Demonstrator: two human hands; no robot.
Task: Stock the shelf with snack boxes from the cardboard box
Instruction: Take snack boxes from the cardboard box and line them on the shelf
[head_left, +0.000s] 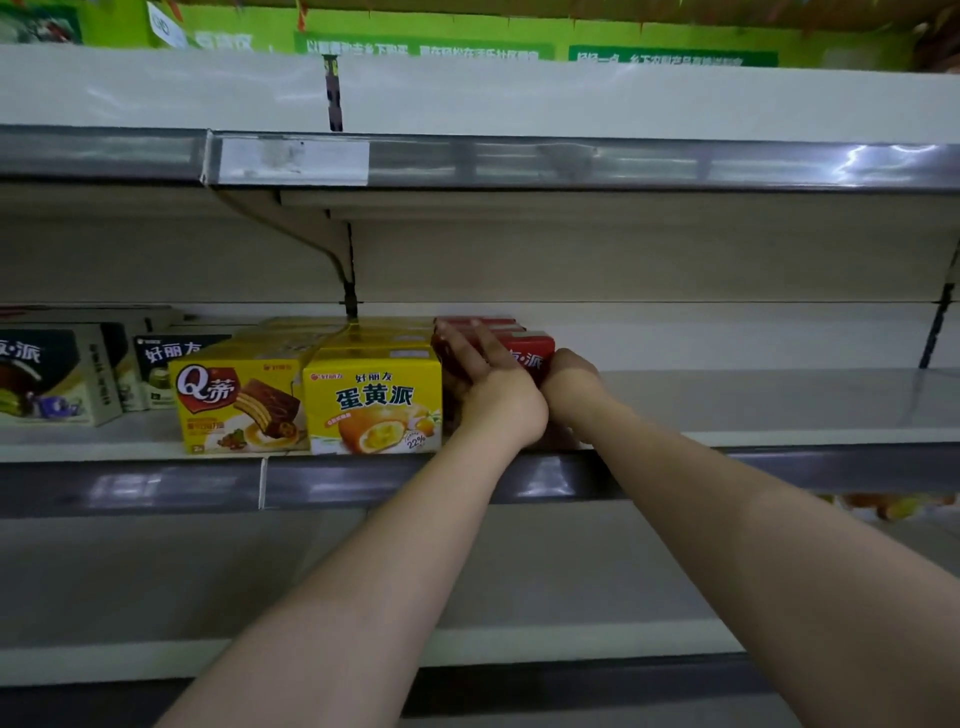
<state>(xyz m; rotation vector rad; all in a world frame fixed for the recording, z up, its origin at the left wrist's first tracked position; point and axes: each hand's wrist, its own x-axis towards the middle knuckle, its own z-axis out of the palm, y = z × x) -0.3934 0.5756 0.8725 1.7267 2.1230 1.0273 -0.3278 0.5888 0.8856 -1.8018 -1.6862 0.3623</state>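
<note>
In the head view, both hands are working at a red box (524, 351) on the shelf (727, 400), just right of the yellow box (374, 397). The left hand (485, 374) is lying with straight fingers flat against the red box's front and top, pressing it. The right hand (569, 379) is sitting at the box's right end with fingers curled round it, gripping it. More red boxes are lining up behind it, touching. Left of the yellow box, a Q box (236, 400) is standing in the front row, and darker boxes (57, 374) are sitting further left.

Stocking appears partly done: several rows are standing, but the shelf right of the red box is lying bare. The cardboard box is not showing, so how many remain cannot be told.
</note>
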